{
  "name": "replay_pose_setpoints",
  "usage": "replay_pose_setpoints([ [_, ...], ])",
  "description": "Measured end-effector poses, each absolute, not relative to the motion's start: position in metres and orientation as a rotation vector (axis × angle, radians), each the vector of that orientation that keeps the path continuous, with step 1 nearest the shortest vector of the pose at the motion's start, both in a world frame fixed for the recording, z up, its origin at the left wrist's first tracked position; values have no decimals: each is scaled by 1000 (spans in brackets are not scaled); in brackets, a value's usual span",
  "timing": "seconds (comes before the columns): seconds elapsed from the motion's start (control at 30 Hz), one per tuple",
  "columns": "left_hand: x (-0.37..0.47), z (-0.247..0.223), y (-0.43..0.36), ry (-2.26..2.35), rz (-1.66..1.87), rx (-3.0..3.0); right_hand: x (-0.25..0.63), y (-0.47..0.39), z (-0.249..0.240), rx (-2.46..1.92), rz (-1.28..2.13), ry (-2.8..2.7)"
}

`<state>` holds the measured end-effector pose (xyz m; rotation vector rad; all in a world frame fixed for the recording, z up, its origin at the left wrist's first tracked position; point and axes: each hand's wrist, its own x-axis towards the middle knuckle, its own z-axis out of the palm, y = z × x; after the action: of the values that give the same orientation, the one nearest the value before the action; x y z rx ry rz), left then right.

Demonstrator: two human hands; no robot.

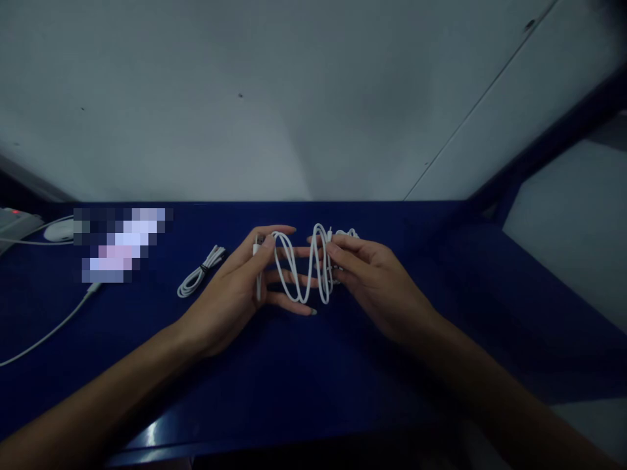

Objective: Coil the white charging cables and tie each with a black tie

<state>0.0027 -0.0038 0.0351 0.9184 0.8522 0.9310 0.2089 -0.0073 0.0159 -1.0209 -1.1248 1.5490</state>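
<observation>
A loosely looped white cable stretches between both hands above the blue table. My left hand pinches its left part between thumb and index finger, with a USB plug beside the thumb; the other fingers extend under the loops. My right hand grips the right part of the loops near a small connector that points up. Partly hidden behind my right hand lies more white cable. To the left of my left hand, a white cable bundle with a black tie lies on the table.
The blue table meets a pale wall. At the left lie a pixelated bright phone-like object with a white cord, a white rounded object and a pale box with a red light.
</observation>
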Motion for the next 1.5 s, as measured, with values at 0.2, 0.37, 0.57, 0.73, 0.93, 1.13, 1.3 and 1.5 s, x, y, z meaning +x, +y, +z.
replay_pose_setpoints([
  [0.2, 4, 32, -4, 884, 912, 993, 207, -7, 19, -969, 1656, -1075],
  [0.37, 2, 26, -3, 873, 907, 1017, 206, -9, 19, -987, 1642, -1102],
  [0.57, 0, 26, -4, 792, 815, 1025, 203, -10, 10, -1128, 1460, -1187],
  [0.73, 0, 27, -6, 752, 781, 1082, 201, -11, 11, -996, 1518, -1200],
  [0.93, 1, 24, -6, 775, 824, 1150, 201, -8, 6, -986, 1432, -1080],
  [1.13, 0, 27, -7, 823, 878, 1190, 199, -8, 6, -897, 1512, -983],
  [1.3, -1, 30, -7, 862, 870, 1175, 197, -9, 14, -878, 1532, -949],
  [1.5, -1, 29, -4, 848, 802, 1083, 201, -6, 10, -951, 1464, -979],
])
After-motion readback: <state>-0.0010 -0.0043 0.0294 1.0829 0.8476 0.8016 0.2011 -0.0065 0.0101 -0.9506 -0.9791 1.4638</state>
